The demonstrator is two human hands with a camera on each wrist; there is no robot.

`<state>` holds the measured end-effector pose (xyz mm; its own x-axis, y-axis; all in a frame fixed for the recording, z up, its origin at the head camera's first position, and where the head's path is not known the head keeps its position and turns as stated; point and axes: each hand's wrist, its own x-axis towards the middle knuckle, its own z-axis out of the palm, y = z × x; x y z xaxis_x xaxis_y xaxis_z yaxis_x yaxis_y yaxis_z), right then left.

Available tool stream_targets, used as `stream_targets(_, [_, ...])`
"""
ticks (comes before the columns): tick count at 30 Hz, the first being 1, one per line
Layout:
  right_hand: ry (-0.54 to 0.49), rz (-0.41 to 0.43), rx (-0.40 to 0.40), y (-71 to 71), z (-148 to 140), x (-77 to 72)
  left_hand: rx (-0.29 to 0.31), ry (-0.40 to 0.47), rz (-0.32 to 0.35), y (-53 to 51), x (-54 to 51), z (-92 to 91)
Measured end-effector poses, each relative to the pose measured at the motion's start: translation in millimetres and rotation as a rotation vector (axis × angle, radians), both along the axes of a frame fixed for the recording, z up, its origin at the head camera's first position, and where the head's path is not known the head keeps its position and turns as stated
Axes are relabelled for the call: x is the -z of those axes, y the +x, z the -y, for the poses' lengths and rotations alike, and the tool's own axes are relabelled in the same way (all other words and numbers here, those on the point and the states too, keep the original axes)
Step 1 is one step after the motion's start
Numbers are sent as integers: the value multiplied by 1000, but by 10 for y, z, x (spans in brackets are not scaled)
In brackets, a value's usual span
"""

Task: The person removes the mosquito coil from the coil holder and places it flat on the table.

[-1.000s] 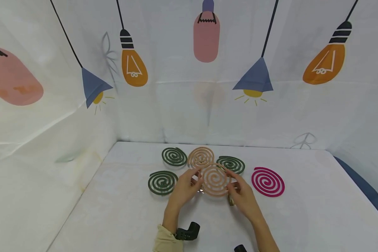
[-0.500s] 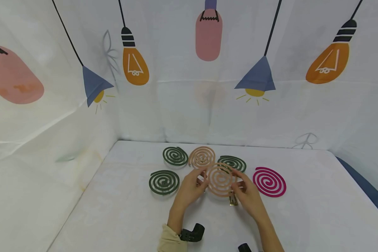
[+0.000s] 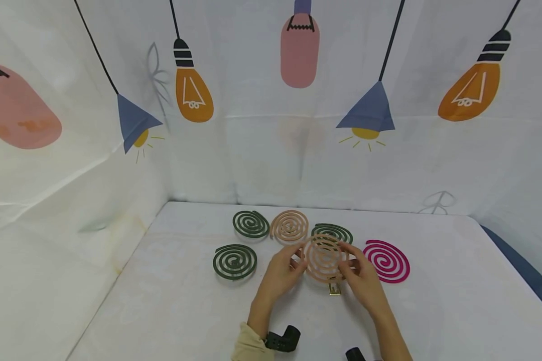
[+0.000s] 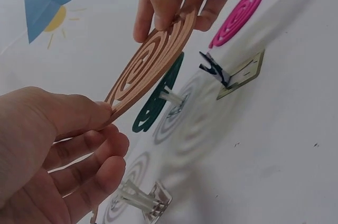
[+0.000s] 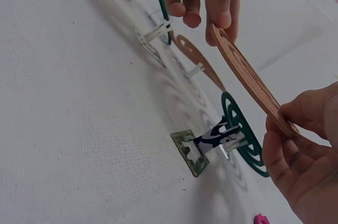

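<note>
Both hands hold a tan spiral coil (image 3: pixel 323 258) above the table, one at each side edge. In the left wrist view the left hand (image 4: pixel 58 155) pinches the coil (image 4: pixel 145 65) between thumb and fingers. The right hand (image 5: pixel 311 145) pinches the opposite edge in the right wrist view, where the coil (image 5: pixel 248 78) appears nearly edge-on. Beneath it a metal stand (image 5: pixel 189 152) with a dark-and-white patterned upright rests on the table. Behind it lies a green coil (image 3: pixel 331 231), partly covered by the held one.
Another tan coil (image 3: pixel 289 225) stands at the back, beside a green coil (image 3: pixel 250 224). A further green coil (image 3: pixel 235 261) is at the left, and a pink coil (image 3: pixel 386 261) at the right. White cloth with printed lamps (image 3: pixel 194 95) hangs behind the table (image 3: pixel 162 301).
Both hands have moved to the right with the tan coil between them. More of the metal stand's base shows below it, and the right hand now overlaps the pink coil's edge.
</note>
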<state>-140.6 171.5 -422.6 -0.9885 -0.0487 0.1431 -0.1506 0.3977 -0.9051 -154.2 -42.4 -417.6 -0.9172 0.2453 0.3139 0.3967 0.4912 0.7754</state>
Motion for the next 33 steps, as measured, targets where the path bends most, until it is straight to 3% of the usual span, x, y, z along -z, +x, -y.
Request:
stream_targets(5, [-32, 1, -5, 6, -37, -15, -1, -19, 0, 11, -14, -45])
stream_targets(22, [12, 4, 29, 17, -97, -38, 7, -54, -25, 0, 55, -144])
stream_targets(33, [4, -5, 39, -4, -153, -12, 3, -84, -38, 18, 42, -197])
